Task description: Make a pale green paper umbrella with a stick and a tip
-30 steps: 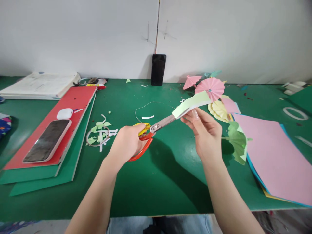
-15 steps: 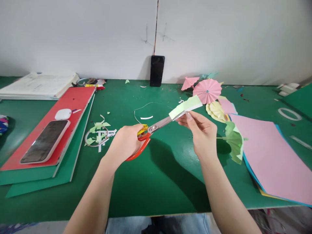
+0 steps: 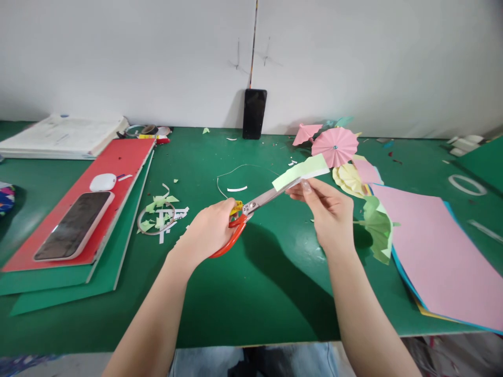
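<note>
My left hand (image 3: 210, 228) is wrapped round the red and yellow handles of a pair of scissors (image 3: 257, 203), whose blades point up and to the right. Between thumb and fingers, my right hand (image 3: 330, 209) pinches a pale green strip of paper (image 3: 302, 170) with a white lower edge. The blades meet the strip along that lower edge, and their tips are hidden behind the paper and fingers. Just right of my right hand lies a green folded paper umbrella (image 3: 377, 229).
Pink paper umbrellas (image 3: 335, 147) and a yellow pleated paper piece (image 3: 348, 178) lie beyond my right hand. Coloured sheets (image 3: 444, 251) are stacked at right. Paper scraps (image 3: 157, 212), a phone (image 3: 74, 225) on a red board (image 3: 126, 157) and an upright phone (image 3: 254, 114) are also there.
My left hand and the scissors have moved slightly right and up, the blades reaching further along the strip. My right hand has shifted a little to the right with the paper.
</note>
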Available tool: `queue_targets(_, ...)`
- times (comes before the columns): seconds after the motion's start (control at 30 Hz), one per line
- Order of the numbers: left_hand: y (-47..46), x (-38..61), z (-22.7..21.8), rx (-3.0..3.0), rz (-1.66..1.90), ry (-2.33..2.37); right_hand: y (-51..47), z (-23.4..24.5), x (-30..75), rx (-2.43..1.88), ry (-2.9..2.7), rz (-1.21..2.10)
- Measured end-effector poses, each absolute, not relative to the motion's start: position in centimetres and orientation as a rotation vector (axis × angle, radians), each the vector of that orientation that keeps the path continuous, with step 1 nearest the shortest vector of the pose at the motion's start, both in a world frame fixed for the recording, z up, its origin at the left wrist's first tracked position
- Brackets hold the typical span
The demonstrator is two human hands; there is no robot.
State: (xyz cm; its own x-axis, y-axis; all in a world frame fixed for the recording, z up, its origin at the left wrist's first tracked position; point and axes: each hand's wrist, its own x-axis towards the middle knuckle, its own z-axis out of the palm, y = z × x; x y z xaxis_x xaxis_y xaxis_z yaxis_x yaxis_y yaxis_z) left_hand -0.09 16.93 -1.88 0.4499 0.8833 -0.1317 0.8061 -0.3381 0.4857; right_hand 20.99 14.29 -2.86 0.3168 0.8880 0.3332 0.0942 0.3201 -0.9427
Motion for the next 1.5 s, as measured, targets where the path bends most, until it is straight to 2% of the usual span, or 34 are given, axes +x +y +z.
queue_targets(1.1,16.9,0.0,-1.7,2.288,0.216,1.430,14.3,-2.9,22.3,-1.152,-1.357,0.813)
queue_targets(1.5,16.9,0.2,-1.9,2.263,0.208,1.447,14.2,-2.5,22.3,-1.064,-1.265,0.735)
